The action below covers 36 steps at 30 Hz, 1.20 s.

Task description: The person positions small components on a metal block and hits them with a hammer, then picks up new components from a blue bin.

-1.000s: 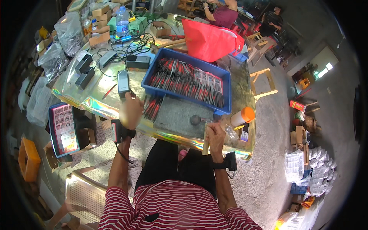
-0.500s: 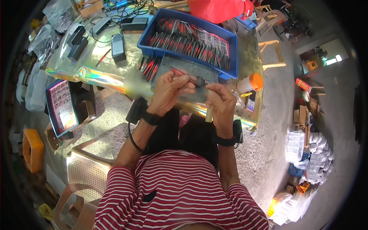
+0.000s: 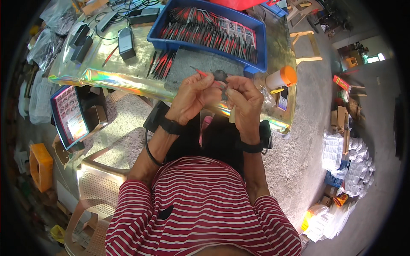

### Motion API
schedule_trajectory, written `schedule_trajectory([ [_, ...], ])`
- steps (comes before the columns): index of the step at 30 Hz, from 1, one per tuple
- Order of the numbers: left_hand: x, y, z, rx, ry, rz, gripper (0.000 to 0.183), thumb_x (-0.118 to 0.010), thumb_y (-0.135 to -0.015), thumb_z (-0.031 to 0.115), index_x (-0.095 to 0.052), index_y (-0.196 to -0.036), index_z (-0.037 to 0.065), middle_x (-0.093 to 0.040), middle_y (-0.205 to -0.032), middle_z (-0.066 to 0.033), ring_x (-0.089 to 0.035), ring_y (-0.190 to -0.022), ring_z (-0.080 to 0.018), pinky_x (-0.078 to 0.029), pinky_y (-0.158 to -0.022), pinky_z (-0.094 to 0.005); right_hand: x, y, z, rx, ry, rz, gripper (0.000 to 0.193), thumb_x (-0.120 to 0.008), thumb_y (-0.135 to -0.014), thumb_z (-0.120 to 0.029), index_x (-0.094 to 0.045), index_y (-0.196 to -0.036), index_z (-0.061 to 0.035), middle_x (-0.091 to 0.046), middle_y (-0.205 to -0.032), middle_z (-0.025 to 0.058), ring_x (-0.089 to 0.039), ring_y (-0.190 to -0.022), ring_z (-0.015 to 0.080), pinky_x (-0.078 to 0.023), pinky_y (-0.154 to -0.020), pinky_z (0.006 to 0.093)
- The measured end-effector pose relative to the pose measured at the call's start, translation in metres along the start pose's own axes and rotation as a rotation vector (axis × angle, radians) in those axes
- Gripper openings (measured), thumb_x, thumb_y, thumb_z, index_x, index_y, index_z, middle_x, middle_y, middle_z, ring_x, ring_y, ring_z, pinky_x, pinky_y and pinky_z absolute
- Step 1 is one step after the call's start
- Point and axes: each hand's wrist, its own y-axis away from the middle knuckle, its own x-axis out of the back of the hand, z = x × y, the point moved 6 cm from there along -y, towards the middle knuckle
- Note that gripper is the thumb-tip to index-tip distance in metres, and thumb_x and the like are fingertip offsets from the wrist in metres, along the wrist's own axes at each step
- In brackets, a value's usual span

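My left hand is closed around a slender red tool whose thin dark tip points up and left. Close beside it, my right hand is pinched, thumb against forefinger; whatever lies between those fingertips is too small to make out. A pale strip shows below the right fingers; I cannot tell if they grip it. Just beyond both hands is a dark round piece, partly hidden by the fingers. Under it lies a grey slab, with several red-and-black slender tools at its left.
A blue bin packed with red-and-black tools stands behind the slab. An orange-lidded jar is at the right table edge. A grey box-shaped device and cables lie at the left. A plastic chair stands at my lower left.
The view has shifted, so the table sits slightly higher in the picture. My hands have drawn closer together, and the left fingers have curled in more around the red tool.
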Motion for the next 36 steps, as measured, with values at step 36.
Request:
schedule_trajectory([
  [36, 0.017, -0.009, -0.011, -0.037, -0.203, 0.012, 0.014, -0.047, -0.085, 0.014, -0.045, -0.091, 0.001, -0.058, -0.077, -0.0127, -0.061, -0.06, -0.0163, -0.053, -0.052, -0.0231, 0.014, -0.001, 0.019, -0.138, 0.2, -0.137, 0.027, -0.053, -0.071, 0.002, -0.051, -0.097, 0.002, -0.053, -0.07, 0.0028, -0.043, -0.051, 0.0032, -0.032, -0.044, 0.0152],
])
